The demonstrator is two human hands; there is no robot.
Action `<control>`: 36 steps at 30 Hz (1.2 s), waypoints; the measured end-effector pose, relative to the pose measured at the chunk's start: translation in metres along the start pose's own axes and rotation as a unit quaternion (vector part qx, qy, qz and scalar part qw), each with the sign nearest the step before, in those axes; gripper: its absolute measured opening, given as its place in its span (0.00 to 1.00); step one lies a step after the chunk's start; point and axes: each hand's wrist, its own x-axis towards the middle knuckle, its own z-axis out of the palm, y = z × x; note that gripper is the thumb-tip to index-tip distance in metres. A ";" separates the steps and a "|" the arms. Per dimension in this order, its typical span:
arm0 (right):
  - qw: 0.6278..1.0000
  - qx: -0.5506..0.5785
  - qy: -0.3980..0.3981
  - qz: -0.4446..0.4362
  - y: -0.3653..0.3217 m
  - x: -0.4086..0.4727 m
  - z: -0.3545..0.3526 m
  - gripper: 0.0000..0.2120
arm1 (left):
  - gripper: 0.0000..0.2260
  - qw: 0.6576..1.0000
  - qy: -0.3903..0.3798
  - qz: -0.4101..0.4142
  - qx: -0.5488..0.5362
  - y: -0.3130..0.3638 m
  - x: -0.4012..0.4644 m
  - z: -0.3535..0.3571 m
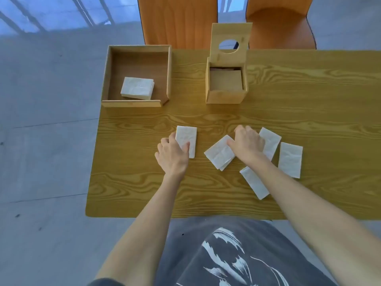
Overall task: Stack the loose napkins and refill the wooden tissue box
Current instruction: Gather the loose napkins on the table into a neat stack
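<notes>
I see a wood-grain table on a grey floor, with two orange chairs behind it. The open tray at far left holds one napkin stack. The tissue box stands lid-up with only a brown panel showing inside. Five loose napkins lie near me. My left hand grips one napkin; my right hand presses flat, fingers spread, on another.
</notes>
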 end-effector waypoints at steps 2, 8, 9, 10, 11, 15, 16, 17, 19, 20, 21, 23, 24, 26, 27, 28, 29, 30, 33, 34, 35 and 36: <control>1.000 -0.011 -0.001 0.008 -0.001 0.001 0.001 0.17 | 0.26 1.000 0.002 -0.023 0.008 0.003 0.001 0.000; 0.999 -0.022 -0.013 0.026 -0.004 0.004 0.014 0.18 | 0.23 0.997 -0.004 -0.072 -0.013 0.000 0.006 0.006; 0.999 -0.017 -0.010 0.026 -0.004 0.004 0.015 0.19 | 0.23 0.997 -0.009 -0.077 -0.020 -0.001 0.007 0.007; 1.000 -0.006 -0.005 0.021 -0.004 0.004 0.015 0.17 | 0.21 0.996 -0.013 -0.079 -0.028 -0.001 0.007 0.007; 1.000 0.008 0.001 0.013 -0.005 0.004 0.016 0.14 | 0.20 0.996 -0.015 -0.077 -0.039 -0.001 0.008 0.007; 0.995 0.097 -0.017 -0.003 -0.003 0.001 0.017 0.07 | 0.17 0.990 -0.027 -0.048 -0.131 -0.005 0.007 0.005; 0.992 0.126 -0.029 -0.001 -0.001 0.000 0.015 0.08 | 0.18 0.985 -0.040 -0.046 -0.164 -0.006 0.007 0.004; 0.986 0.161 -0.037 0.001 0.001 -0.001 0.013 0.09 | 0.20 0.979 -0.053 -0.044 -0.194 -0.009 0.007 0.004; 0.973 0.223 -0.052 -0.004 0.005 -0.002 0.008 0.10 | 0.25 0.967 -0.079 -0.042 -0.238 -0.013 0.009 0.002; 0.968 0.244 -0.061 -0.014 0.007 -0.003 0.004 0.10 | 0.25 0.961 -0.094 -0.040 -0.255 -0.015 0.010 0.001; 0.963 0.260 -0.074 -0.023 0.009 -0.004 0.001 0.09 | 0.24 0.956 -0.109 -0.036 -0.270 -0.017 0.013 0.001; 0.950 0.287 -0.114 -0.038 0.011 -0.005 -0.007 0.09 | 0.17 0.944 -0.136 -0.027 -0.300 -0.023 0.018 0.002; 0.940 0.306 -0.143 -0.045 0.012 -0.006 -0.011 0.09 | 0.15 0.937 -0.148 -0.027 -0.316 -0.026 0.020 0.002; 0.912 0.344 -0.211 -0.067 0.011 -0.007 -0.021 0.08 | 0.14 0.923 -0.174 -0.029 -0.341 -0.029 0.022 0.002; 0.900 0.355 -0.239 -0.080 0.010 -0.007 -0.025 0.08 | 0.14 0.920 -0.183 -0.030 -0.346 -0.029 0.022 0.002; 0.890 0.363 -0.261 -0.090 0.008 -0.007 -0.028 0.08 | 0.14 0.917 -0.189 -0.030 -0.349 -0.029 0.023 0.002; 0.882 0.369 -0.277 -0.097 0.004 -0.006 -0.029 0.08 | 0.13 0.915 -0.194 -0.029 -0.353 -0.029 0.023 0.002; 0.875 0.374 -0.291 -0.103 0.001 -0.004 -0.029 0.08 | 0.13 0.911 -0.201 -0.027 -0.359 -0.029 0.022 0.002; 0.865 0.377 -0.311 -0.113 -0.011 0.003 -0.022 0.10 | 0.13 0.900 -0.225 -0.022 -0.373 -0.026 0.020 0.001; 0.865 0.374 -0.314 -0.117 -0.016 0.006 -0.019 0.10 | 0.12 0.898 -0.231 -0.020 -0.374 -0.025 0.019 -0.001; 0.867 0.368 -0.312 -0.123 -0.020 0.009 -0.015 0.11 | 0.12 0.897 -0.235 -0.022 -0.374 -0.024 0.019 -0.001; 0.872 0.359 -0.306 -0.128 -0.023 0.012 -0.010 0.11 | 0.12 0.896 -0.239 -0.025 -0.373 -0.024 0.019 -0.002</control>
